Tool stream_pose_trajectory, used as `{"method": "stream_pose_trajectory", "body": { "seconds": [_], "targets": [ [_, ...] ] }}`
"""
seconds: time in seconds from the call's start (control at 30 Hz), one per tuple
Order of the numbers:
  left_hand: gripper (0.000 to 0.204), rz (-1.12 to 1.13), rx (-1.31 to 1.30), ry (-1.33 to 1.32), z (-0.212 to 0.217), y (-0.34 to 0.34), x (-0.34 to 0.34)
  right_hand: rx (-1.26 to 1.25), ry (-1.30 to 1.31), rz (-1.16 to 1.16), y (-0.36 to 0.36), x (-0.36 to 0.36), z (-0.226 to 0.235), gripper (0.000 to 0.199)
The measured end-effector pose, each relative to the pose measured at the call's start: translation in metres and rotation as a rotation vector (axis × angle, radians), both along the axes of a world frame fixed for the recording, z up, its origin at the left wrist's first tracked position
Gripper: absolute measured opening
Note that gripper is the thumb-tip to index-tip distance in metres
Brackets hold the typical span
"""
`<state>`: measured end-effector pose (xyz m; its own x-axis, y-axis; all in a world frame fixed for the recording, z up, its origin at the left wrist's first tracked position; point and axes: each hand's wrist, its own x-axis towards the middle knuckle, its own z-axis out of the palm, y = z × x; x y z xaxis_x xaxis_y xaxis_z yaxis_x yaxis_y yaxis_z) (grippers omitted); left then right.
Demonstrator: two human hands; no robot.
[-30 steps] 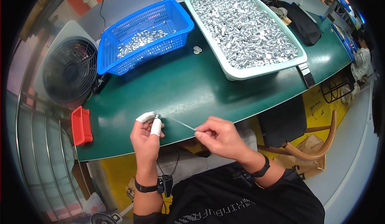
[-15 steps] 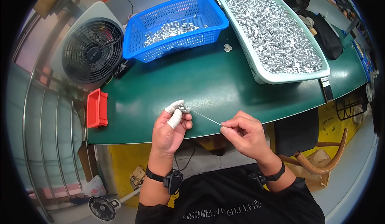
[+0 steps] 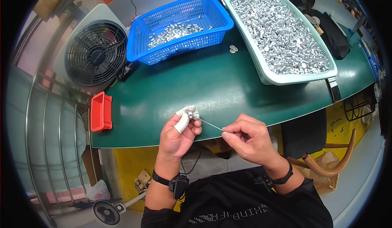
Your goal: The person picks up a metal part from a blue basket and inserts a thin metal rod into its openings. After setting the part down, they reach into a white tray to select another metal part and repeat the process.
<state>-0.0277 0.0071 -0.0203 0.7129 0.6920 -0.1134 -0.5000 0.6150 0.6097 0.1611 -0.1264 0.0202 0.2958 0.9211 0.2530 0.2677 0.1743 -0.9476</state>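
My left hand (image 3: 176, 140) is raised over the near edge of the green table, its thumb and some fingertips in white coverings. Between them it pinches a small silver metal piece (image 3: 190, 115), partly hidden by the fingers. From the right, my right hand (image 3: 251, 140) grips a thin straight metal rod (image 3: 211, 124) between thumb and forefinger. The rod's far tip reaches the fingers of my left hand beside the metal piece; whether it touches or enters the piece is too small to tell.
A blue basket (image 3: 179, 50) holds some silver metal pieces at the back. Right of it, a pale green basket (image 3: 281, 80) is heaped with them. Several small discs (image 3: 233, 49) lie between. A red bin (image 3: 101, 111) and a box fan (image 3: 96, 54) stand at left.
My left hand has shifted slightly right and nearer to me, turning the metal piece a little. The gap between my hands is smaller. My right hand keeps its hold on the rod.
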Motion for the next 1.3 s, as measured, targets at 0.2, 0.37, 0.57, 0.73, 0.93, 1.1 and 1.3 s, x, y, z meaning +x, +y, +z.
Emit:
{"method": "stream_pose_trajectory", "body": {
  "seconds": [0.2,0.37,0.57,0.73,0.93,1.1,1.3],
  "targets": [
    [0.027,0.029,0.099,0.116,-0.001,-0.005,0.002,0.008,-0.109,-0.011,-0.001,0.001,0.003,0.009],
    [0.023,0.140,0.378,0.396,0.005,-0.011,0.007,0.098,-0.320,-0.044,0.000,0.002,0.009,0.010],
    [0.019,0.134,0.785,0.753,0.028,-0.007,0.010,0.205,-0.427,0.071,0.011,0.027,0.008,0.012],
    [0.015,0.190,0.427,0.529,0.027,-0.011,0.019,0.251,-0.432,-0.073,0.012,0.014,-0.003,0.014],
    [0.013,0.291,0.280,0.494,0.027,-0.014,0.027,0.165,-0.257,-0.063,0.013,0.011,-0.007,0.012],
    [0.014,-0.024,0.396,0.752,0.033,-0.006,0.011,0.058,-0.225,0.224,0.017,0.050,-0.001,0.011],
    [0.014,0.171,0.522,0.760,0.025,-0.019,0.016,0.121,-0.171,0.095,0.014,0.026,-0.018,0.010]
  ]
}}
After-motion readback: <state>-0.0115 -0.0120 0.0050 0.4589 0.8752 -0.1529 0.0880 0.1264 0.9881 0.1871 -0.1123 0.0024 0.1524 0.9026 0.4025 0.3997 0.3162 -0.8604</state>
